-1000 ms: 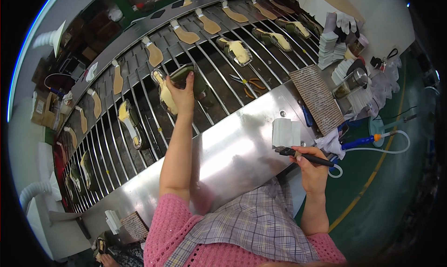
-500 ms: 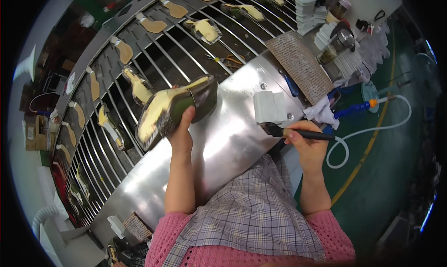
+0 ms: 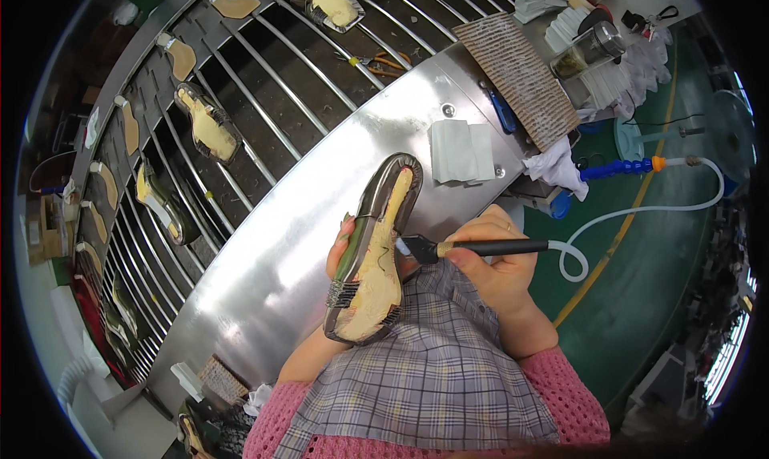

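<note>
My left hand (image 3: 340,249) is closed round a lasted shoe (image 3: 375,275), held bottom up over the near edge of the metal table. Its pale yellow underside faces me, framed by the dark upper's turned-in edge, with pleats near the toe. My right hand (image 3: 503,279) grips a brush (image 3: 525,247) with a long black handle. The dark bristles, with something whitish on them, are at the shoe's right edge by its middle; I cannot tell whether they touch. A white hose (image 3: 582,268) leads off the handle's end.
Several shoes, such as one (image 3: 210,129), and tan insoles (image 3: 183,57) lie on a rack of metal bars (image 3: 268,116). White folded cloths (image 3: 462,151), a blue-handled tool (image 3: 502,109) and a corrugated board (image 3: 517,78) are on the steel table (image 3: 240,291). A jar (image 3: 589,49) stands beyond.
My left hand has brought the shoe nearer and to the right, turning its underside toward me. My right hand has moved the brush left to the shoe's edge.
</note>
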The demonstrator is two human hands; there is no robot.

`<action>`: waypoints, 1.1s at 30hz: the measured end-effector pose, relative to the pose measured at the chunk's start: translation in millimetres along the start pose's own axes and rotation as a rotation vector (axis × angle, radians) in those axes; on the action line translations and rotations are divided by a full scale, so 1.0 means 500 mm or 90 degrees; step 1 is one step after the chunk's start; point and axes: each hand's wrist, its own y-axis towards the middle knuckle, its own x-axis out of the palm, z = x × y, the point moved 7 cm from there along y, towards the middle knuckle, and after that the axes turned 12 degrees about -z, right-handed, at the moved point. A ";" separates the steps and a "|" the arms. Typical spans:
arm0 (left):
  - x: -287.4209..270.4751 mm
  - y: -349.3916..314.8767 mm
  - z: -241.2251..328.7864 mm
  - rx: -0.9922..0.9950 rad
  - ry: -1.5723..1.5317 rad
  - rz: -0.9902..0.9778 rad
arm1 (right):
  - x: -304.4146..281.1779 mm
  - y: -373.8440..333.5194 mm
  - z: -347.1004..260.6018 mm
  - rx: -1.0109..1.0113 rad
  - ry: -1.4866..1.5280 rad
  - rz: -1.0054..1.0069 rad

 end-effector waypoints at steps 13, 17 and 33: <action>0.054 -0.026 -0.068 0.080 -0.478 0.251 | 0.040 0.020 -0.030 -0.169 -0.180 -0.045; -0.004 0.018 0.054 0.218 -0.066 0.103 | 0.004 0.040 0.043 -0.098 -0.141 0.024; 0.041 -0.007 -0.023 0.218 0.143 0.136 | -0.012 0.071 0.081 -0.081 -0.171 0.047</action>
